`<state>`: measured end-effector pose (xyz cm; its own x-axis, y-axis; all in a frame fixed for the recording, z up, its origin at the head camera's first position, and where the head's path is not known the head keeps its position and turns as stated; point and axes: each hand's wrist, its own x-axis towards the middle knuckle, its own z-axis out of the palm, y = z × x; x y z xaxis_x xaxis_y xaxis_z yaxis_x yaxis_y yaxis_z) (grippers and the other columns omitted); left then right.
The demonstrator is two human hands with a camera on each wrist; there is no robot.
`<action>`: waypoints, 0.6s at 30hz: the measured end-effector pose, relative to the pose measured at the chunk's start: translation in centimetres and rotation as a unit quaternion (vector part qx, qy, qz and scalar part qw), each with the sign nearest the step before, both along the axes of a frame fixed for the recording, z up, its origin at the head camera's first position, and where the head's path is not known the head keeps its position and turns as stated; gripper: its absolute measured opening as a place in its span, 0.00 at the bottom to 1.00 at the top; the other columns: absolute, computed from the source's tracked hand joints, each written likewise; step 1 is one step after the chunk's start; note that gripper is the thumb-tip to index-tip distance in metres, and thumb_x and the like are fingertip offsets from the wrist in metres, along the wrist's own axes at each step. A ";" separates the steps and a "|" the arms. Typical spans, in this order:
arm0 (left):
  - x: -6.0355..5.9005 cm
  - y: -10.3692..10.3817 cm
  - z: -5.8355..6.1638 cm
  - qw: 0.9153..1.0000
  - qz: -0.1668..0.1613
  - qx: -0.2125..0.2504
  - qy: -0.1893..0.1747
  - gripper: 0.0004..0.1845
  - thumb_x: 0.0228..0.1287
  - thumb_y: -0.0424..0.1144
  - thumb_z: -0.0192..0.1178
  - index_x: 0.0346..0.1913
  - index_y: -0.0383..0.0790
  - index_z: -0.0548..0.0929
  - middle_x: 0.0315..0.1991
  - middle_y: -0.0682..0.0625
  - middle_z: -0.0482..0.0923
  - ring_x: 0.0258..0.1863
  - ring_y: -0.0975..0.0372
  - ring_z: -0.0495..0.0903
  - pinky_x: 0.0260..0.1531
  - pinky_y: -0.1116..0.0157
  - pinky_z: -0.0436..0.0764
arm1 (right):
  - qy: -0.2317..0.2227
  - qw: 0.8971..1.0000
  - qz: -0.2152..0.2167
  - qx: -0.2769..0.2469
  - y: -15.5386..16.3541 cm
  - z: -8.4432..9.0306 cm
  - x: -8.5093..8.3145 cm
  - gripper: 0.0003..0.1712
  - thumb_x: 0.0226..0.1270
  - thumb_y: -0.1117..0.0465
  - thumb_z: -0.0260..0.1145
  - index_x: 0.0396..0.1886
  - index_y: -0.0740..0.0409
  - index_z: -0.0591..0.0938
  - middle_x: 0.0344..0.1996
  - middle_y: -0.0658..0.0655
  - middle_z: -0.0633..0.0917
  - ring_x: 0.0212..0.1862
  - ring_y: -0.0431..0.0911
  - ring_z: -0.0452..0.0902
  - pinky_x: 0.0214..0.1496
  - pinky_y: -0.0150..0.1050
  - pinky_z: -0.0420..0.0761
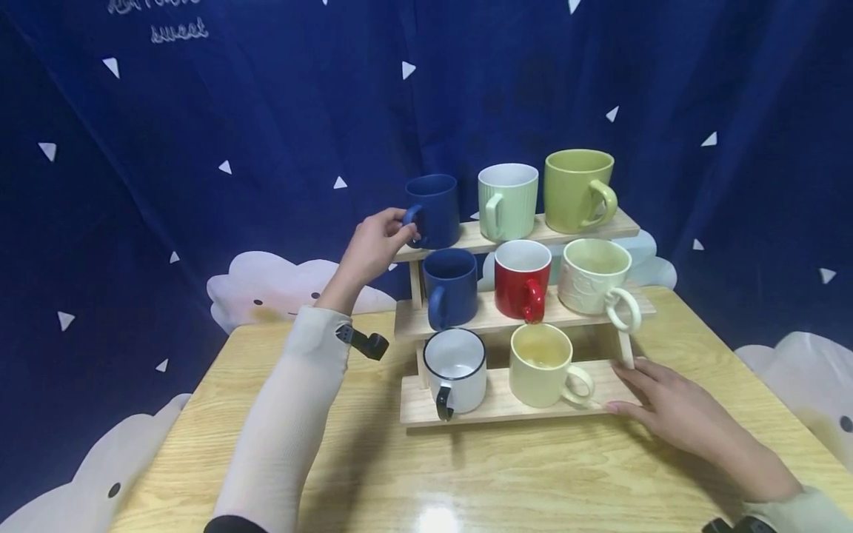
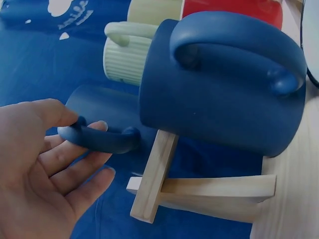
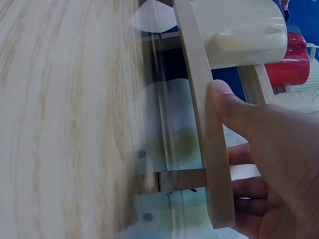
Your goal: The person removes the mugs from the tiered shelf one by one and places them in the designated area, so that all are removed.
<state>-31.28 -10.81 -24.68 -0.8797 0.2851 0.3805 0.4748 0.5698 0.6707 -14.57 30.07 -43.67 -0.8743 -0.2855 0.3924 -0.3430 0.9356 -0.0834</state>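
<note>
The right hand point(image 1: 673, 414) is lying flat, steadying the rack's bottom shelf point(image 1: 506, 407), while the left hand point(image 1: 373, 248) is pinching, seemingly loosely, the top-shelf blue mug point(image 1: 436, 209) handle—a firmer grip would help.

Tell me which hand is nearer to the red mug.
Right. The right hand rests on the rack's bottom shelf, just below and right of the red mug. The left hand holds the top blue mug's handle, farther off to the left.

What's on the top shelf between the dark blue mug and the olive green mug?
A pale green ribbed mug stands between the dark blue mug and olive green mug, seen from the head view.
</note>
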 end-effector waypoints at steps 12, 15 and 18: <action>0.1 0.1 -0.3 0.998 0.015 0.067 -0.008 0.13 0.61 0.45 0.55 0.44 0.41 0.77 0.33 0.53 0.81 0.33 0.64 0.80 0.35 0.69 0.79 | 0.005 1.000 -0.001 -0.005 -0.1 0.0 0.2 0.40 0.50 0.35 0.62 0.54 0.61 0.75 0.51 0.67 0.73 0.49 0.63 0.69 0.44 0.60 0.70; 0.2 0.0 -0.4 0.997 0.029 0.073 0.006 0.14 0.60 0.44 0.56 0.45 0.41 0.78 0.34 0.52 0.81 0.31 0.63 0.81 0.34 0.68 0.79 | 0.006 1.000 -0.001 -0.004 -0.1 0.0 0.2 0.40 0.49 0.35 0.62 0.54 0.61 0.75 0.51 0.66 0.73 0.50 0.63 0.69 0.44 0.59 0.70; 0.3 0.0 -0.5 0.996 0.043 0.084 0.011 0.14 0.59 0.44 0.57 0.45 0.41 0.78 0.35 0.51 0.81 0.32 0.61 0.81 0.33 0.68 0.79 | 0.008 1.000 0.000 -0.005 -0.1 0.0 0.2 0.40 0.49 0.35 0.62 0.54 0.61 0.75 0.51 0.66 0.73 0.50 0.62 0.69 0.44 0.59 0.70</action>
